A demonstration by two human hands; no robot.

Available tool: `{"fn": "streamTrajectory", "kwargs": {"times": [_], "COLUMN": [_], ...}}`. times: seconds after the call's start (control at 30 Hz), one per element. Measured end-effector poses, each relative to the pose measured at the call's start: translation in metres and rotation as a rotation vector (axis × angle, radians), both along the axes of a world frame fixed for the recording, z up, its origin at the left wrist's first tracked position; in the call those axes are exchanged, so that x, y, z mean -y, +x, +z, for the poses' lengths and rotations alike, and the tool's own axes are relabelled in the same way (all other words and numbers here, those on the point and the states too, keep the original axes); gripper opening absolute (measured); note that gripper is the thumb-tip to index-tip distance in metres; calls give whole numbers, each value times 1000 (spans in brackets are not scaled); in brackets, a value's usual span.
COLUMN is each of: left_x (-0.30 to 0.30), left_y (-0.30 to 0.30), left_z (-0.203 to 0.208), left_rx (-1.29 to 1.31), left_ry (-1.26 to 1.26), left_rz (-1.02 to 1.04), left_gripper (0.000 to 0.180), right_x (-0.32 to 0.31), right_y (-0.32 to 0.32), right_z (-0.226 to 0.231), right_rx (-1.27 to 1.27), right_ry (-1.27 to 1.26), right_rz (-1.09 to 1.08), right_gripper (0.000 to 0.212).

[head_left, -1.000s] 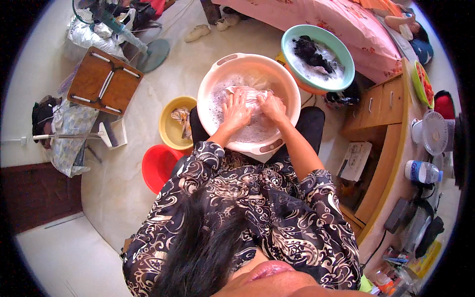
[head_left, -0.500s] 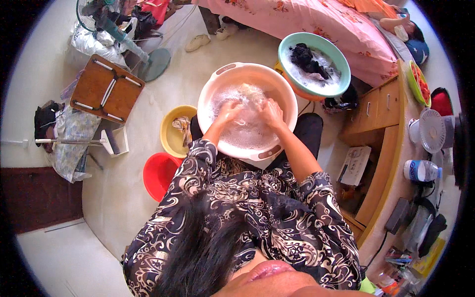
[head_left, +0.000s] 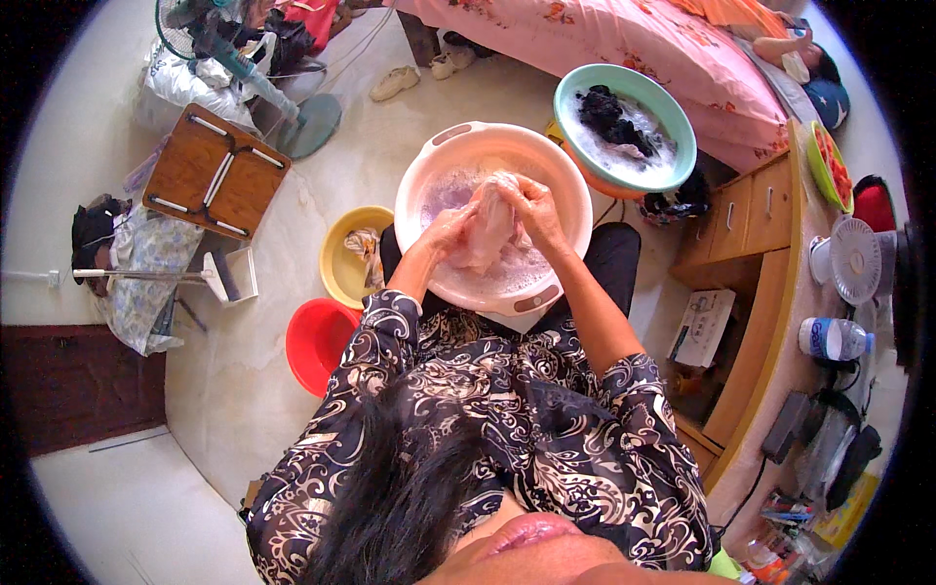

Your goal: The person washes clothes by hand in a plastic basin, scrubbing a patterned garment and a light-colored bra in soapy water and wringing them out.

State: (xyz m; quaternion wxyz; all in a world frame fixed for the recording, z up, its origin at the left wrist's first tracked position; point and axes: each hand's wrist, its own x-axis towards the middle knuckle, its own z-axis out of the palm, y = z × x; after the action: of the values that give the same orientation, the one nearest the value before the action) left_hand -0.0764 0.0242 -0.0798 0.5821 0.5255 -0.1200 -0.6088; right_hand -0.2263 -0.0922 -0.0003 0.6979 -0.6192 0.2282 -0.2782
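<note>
A pale pink basin (head_left: 414,171) with soapy water stands in front of me, between my knees. Over the suds I hold up a wet, pale cloth garment (head_left: 487,234); its exact kind does not show. My left hand (head_left: 450,232) grips its left side, fingers closed. Higher up and to the right, my right hand (head_left: 534,210) pinches its upper part. The lower end of the cloth hangs down at the foamy water.
A green basin (head_left: 685,127) with dark clothes in suds stands beyond at the right. Left of me are a yellow basin (head_left: 336,229) with a cloth and a red basin (head_left: 317,341). A wooden desk (head_left: 751,210) lines the right side; a person's arm (head_left: 785,47) shows on the bed.
Both hands have risen out of the suds, bringing the pale cloth up between them. Earlier they were down in the water with fingers partly hidden.
</note>
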Motion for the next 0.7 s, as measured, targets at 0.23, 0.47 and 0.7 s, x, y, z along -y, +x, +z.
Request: {"fn": "streamTrajectory", "kwargs": {"times": [0.23,0.47,0.7], "left_x": [-1,12,5], "left_y": [22,19,-1], "left_z": [11,10,-4], "left_rx": [-314,-326,1574], "left_ry": [-215,-214,154], "left_rz": [205,274,83], "left_gripper": [40,38,76], "right_x": [39,51,59], "right_y": [-23,-31,-19], "right_z": [-15,-48,-88], "right_rx": [-188,-408,-740], "right_ry": [-76,-193,-530], "right_rz": [82,39,-40], "right_gripper": [37,48,43]}}
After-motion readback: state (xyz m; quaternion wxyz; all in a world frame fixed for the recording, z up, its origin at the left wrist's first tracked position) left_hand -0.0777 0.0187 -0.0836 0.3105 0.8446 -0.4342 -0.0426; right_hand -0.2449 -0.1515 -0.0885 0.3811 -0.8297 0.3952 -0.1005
